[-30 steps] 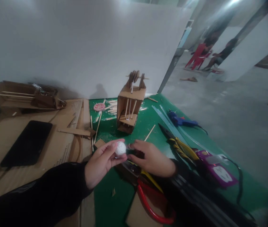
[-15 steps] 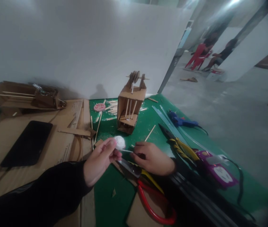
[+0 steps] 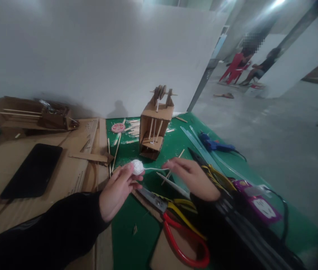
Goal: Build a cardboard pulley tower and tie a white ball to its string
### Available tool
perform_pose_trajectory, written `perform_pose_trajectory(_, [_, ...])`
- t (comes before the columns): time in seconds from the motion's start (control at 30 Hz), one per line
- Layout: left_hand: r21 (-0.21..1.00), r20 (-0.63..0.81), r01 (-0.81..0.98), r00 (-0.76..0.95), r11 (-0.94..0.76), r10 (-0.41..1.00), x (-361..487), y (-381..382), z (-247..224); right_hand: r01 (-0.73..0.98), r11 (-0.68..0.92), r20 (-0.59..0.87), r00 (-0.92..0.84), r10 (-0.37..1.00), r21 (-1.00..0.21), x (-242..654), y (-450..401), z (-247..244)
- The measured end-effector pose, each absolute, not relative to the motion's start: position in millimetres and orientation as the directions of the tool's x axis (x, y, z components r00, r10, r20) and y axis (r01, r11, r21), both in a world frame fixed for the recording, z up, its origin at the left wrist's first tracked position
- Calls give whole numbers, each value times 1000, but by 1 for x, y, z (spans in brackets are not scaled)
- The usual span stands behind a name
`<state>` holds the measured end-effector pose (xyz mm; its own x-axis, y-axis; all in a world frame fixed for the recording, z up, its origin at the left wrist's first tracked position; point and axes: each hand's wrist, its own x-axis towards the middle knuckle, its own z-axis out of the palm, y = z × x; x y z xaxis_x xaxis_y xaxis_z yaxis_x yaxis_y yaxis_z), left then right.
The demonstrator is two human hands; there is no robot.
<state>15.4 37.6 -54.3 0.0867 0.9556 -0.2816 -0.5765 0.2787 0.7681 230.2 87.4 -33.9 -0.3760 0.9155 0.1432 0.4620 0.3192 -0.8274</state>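
Observation:
A small ball of white string [image 3: 138, 167] is pinched in the fingers of my left hand [image 3: 118, 191]. From it a strand of string [image 3: 156, 169] runs across to my right hand [image 3: 194, 176], whose closed fingertips grip its end. Just beyond my hands stands an upright cardboard frame [image 3: 156, 123], with sticks inside and cardboard discs [image 3: 161, 92] on a stick across its top. White string hangs down through it. Below my hands lie scissors with red handles [image 3: 185, 247] and a tool with yellow handles [image 3: 181, 212].
Black-tipped pliers [image 3: 217, 174], a blue glue gun [image 3: 216, 143] and a purple power strip [image 3: 260, 204] lie to the right. On the left are a black phone [image 3: 32, 170], cardboard strips [image 3: 88, 156] and another cardboard build [image 3: 29, 116]. Thin sticks [image 3: 133, 129] lie behind.
My right hand has moved right and slightly up, drawing out a longer strand. My left hand has shifted a little left with the ball of string.

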Motion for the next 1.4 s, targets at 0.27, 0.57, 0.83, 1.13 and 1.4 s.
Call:
perform_pose_trajectory(0.27, [742, -295, -583, 160, 331, 942, 16, 35, -52, 432, 275, 374, 162, 913, -859, 242, 99, -36])
perform_pose_trajectory(0.57, [551, -349, -668, 360, 501, 865, 13, 34, -46, 408, 464, 473, -86, 877, -786, 224, 65, -21])
perform_pose_trajectory(0.83, [602, -278, -640, 393, 478, 877, 14, 32, -49, 239, 16, -120, -546, 829, -971, 194, 53, -38])
perform_pose_trajectory(1.13, [679, -303, -481, 503, 554, 809, 17, 28, -51, 330, 41, -132, -485, 864, -943, 212, 79, -34])
perform_pose_trajectory(1.4, [756, -316, -347, 549, 555, 774, 21, 25, -52, 264, -82, -211, -509, 835, -961, 203, 78, -34])
